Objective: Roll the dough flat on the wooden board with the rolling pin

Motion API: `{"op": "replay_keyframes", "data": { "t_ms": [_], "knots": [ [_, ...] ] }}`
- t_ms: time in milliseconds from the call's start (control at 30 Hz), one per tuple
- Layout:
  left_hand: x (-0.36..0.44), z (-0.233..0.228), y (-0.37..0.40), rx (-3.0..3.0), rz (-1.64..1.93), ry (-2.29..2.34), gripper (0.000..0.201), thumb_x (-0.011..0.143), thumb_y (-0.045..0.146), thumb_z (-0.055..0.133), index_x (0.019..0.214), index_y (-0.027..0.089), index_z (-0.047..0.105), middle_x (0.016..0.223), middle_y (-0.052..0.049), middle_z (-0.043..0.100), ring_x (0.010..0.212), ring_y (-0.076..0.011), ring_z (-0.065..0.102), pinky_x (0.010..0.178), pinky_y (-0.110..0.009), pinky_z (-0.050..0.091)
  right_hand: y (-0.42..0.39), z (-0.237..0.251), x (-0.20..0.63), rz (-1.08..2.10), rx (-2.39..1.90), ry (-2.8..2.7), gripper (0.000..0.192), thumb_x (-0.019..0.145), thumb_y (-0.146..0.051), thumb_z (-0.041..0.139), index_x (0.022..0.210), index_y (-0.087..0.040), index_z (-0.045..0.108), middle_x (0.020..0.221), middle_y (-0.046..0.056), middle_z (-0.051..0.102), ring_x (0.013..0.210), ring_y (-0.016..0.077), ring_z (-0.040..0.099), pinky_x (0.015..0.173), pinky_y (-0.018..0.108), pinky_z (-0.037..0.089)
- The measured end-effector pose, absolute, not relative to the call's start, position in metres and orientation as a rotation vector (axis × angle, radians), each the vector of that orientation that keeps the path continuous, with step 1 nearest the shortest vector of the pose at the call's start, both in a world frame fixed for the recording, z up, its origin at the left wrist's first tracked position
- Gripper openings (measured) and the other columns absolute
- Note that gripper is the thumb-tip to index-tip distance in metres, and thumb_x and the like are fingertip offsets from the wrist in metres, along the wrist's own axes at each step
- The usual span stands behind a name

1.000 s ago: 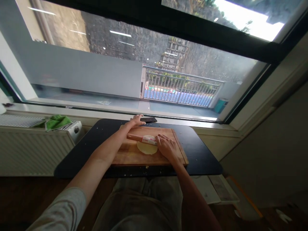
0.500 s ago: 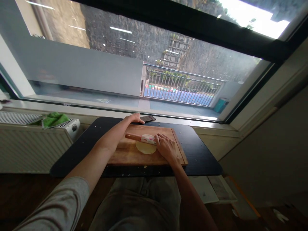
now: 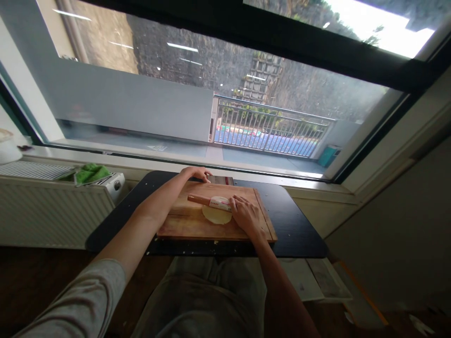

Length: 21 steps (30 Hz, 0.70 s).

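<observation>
Pressing right hand (image 3: 246, 217) flat on rolling pin (image 3: 207, 201), palm open, so pin lies across far edge of dough disc (image 3: 216, 215) at middle of cutting board (image 3: 197, 224). Left hand (image 3: 194, 173) curled over board far edge, steadying; whether it grips, cannot tell.

a slim wooden rolling pin (image 3: 208, 201) with a white and red label lies flat across the far edge of a thin, pale round of dough (image 3: 216, 215). the labelled end sits under the right grip's (image 3: 246, 217) fingertips; the bare end points away to its left. the dough lies just left of that grip.
</observation>
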<state>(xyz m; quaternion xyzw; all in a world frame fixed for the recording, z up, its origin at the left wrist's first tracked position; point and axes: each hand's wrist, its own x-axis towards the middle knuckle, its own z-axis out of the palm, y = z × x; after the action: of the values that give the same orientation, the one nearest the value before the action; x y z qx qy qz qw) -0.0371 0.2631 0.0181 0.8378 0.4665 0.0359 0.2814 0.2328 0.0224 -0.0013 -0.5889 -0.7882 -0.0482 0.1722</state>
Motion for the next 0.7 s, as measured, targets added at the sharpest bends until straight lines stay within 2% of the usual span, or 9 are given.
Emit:
{"op": "replay_keyframes", "data": {
  "t_ms": [133,233,300,367,467,600,700],
  "knots": [
    [-0.033,0.023,0.251,2.241,0.195,1.297,0.075,0.069,0.037,0.076,0.143,0.021,0.071,0.145,-0.009,0.075,0.127,-0.0296,0.07,0.106,-0.033,0.055,0.022,0.003,0.233,-0.117,-1.676,-2.282,0.053,0.119,-0.041,0.028,0.127,-0.025,0.078,0.147,0.007,0.074,0.139,0.0206,0.064,0.117,0.032,0.046],
    [-0.036,0.02,0.23,2.254,0.388,1.426,0.06,0.089,0.047,0.062,0.14,0.016,0.07,0.143,-0.013,0.075,0.131,-0.0319,0.068,0.111,-0.038,0.053,0.02,0.007,0.233,-0.078,-1.687,-2.314,0.051,0.119,-0.037,0.027,0.13,-0.024,0.075,0.151,0.008,0.071,0.142,0.0198,0.061,0.119,0.033,0.044],
    [-0.041,0.011,0.209,2.278,0.441,1.48,0.058,0.102,0.049,0.047,0.145,0.015,0.066,0.149,-0.015,0.072,0.141,-0.0328,0.063,0.115,-0.04,0.051,0.019,0.008,0.232,-0.054,-1.702,-2.31,0.05,0.119,-0.036,0.026,0.132,-0.024,0.074,0.152,0.008,0.07,0.143,0.0193,0.06,0.119,0.033,0.043],
    [-0.046,0.0,0.184,2.384,0.49,1.548,0.055,0.109,0.046,0.04,0.149,0.017,0.063,0.155,-0.015,0.067,0.148,-0.0305,0.059,0.119,-0.039,0.048,0.018,0.009,0.232,-0.039,-1.714,-2.31,0.05,0.119,-0.035,0.026,0.132,-0.024,0.073,0.151,0.008,0.071,0.142,0.0196,0.06,0.119,0.033,0.043],
    [-0.049,-0.018,0.144,2.58,0.35,1.535,0.051,0.108,0.038,0.046,0.151,0.016,0.062,0.162,-0.016,0.061,0.157,-0.0324,0.05,0.127,-0.044,0.041,0.015,0.01,0.23,-0.064,-1.716,-2.336,0.048,0.118,-0.031,0.028,0.134,-0.023,0.072,0.15,0.01,0.071,0.141,0.0217,0.061,0.119,0.036,0.043],
    [-0.049,-0.028,0.102,2.812,0.14,1.539,0.044,0.105,0.022,0.049,0.141,0.008,0.069,0.17,-0.025,0.049,0.163,-0.0366,0.041,0.134,-0.052,0.031,0.008,0.01,0.227,-0.113,-1.707,-2.352,0.047,0.117,-0.029,0.03,0.137,-0.021,0.071,0.147,0.013,0.072,0.137,0.0241,0.064,0.118,0.039,0.044],
    [-0.046,-0.024,0.08,2.775,0.155,1.653,0.048,0.104,0.031,0.057,0.148,0.017,0.067,0.17,-0.022,0.05,0.163,-0.0391,0.039,0.131,-0.058,0.035,0.001,0.01,0.225,-0.137,-1.686,-2.355,0.048,0.117,-0.032,0.028,0.135,-0.021,0.071,0.142,0.014,0.074,0.134,0.0255,0.065,0.117,0.04,0.045]
  ]
}}
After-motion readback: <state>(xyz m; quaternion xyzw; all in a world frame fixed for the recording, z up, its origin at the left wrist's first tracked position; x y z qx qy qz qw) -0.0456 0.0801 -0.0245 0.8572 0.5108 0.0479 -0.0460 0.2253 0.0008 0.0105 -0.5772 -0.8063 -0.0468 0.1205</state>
